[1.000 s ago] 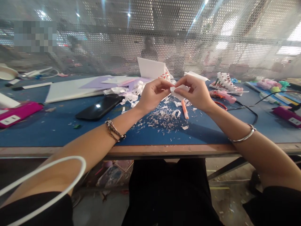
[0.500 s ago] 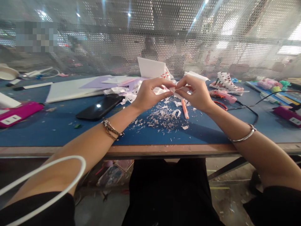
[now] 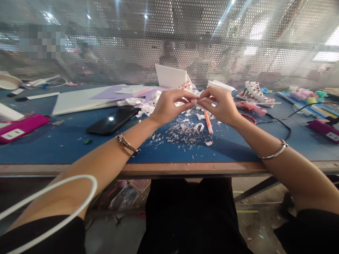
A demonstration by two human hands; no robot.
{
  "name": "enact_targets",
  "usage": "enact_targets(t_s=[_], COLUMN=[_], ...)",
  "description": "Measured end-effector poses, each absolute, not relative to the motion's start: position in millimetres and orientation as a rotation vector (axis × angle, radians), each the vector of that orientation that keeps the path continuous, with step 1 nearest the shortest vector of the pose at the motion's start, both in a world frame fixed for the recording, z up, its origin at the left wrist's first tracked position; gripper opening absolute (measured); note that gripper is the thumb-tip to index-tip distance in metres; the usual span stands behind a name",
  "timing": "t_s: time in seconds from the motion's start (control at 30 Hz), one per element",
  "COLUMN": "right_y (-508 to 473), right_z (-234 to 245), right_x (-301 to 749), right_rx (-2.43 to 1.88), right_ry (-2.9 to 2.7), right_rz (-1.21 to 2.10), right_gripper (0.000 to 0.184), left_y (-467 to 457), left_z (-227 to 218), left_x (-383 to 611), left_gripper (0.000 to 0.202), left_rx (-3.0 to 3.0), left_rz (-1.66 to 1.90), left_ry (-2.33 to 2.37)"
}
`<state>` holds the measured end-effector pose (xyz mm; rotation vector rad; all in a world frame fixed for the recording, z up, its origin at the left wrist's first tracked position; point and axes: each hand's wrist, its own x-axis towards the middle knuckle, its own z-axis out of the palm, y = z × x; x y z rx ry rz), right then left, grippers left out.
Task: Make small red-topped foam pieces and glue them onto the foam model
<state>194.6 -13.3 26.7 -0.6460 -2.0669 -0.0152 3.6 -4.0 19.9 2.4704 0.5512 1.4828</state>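
Thumb and fingers of my left hand pinch a small whitish piece, too small to name its kind. My right hand pinches at the same piece from the other side, so the fingertips of both hands nearly meet. Below them a heap of tiny white scraps is spread over the blue tabletop. An orange-and-white pen-like stick lies just under my right hand. Crumpled white paper sits behind my left wrist.
A black phone lies to the left, before white and lilac sheets. On the right are a pink glue gun with its cable, a white dotted model and a magenta power strip. A perforated metal screen closes the back.
Both hands stay in nearly the same place. The fingertips have shifted slightly around the small whitish piece.
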Motion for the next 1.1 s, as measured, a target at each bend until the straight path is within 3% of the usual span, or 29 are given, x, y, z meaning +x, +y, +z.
enact_targets(t_s=[0.47,0.67,1.1], right_y=[-9,-15,-17], right_z=[23,24,26], right_x=[193,193,193], right_rx=[-0.598,-0.506,-0.640], right_ry=[-2.027,-2.013,-2.114], right_rz=[0.139,0.189,0.046], right_gripper=[0.005,0.018,0.019], left_y=[-6,6,11], left_z=[21,16,14], left_x=[5,4,1], left_gripper=[0.018,0.023,0.033], left_rx=[2.400,2.193,2.163], left_rz=[1.505,1.476,1.443], left_ry=[0.612,0.570,0.687])
